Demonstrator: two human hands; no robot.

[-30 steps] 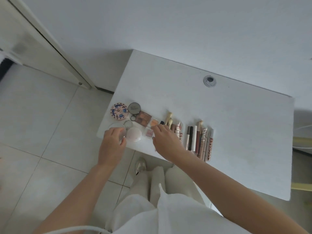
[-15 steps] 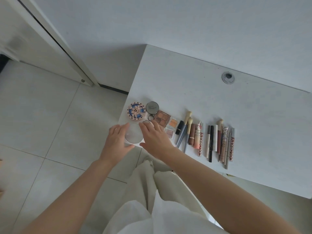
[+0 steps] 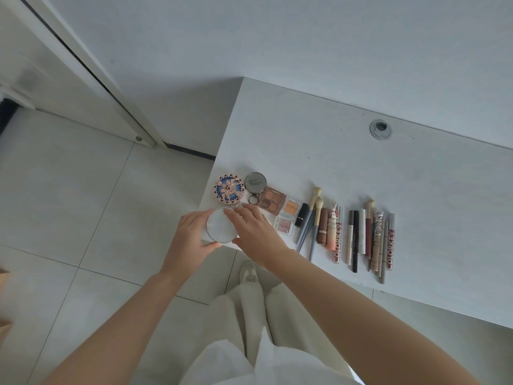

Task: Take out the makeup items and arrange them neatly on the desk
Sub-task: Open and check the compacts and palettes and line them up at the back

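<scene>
A round white compact with a silver rim (image 3: pixel 220 227) sits at the near left corner of the white desk (image 3: pixel 361 168). My left hand (image 3: pixel 190 237) cups its left side and my right hand (image 3: pixel 256 234) grips its right side, fingertips over the top. Behind it lie a patterned round compact (image 3: pixel 228 188), a grey round tin with a ring (image 3: pixel 255 181), a brown eyeshadow palette (image 3: pixel 270 199), and two small square pans (image 3: pixel 287 215). To the right, brushes (image 3: pixel 312 218) and a row of lip tubes and pencils (image 3: pixel 369 237) lie side by side.
A cable grommet (image 3: pixel 381 129) is set into the desk near the back. The desk's left edge drops to tiled floor (image 3: pixel 69 204). A door frame (image 3: pixel 91 73) runs along the wall at the left. My legs and one shoe (image 3: pixel 248 273) are below the desk's front edge.
My right hand has shifted left from the small pans onto the white compact. Both hands now hold it at the desk corner. The view has panned left.
</scene>
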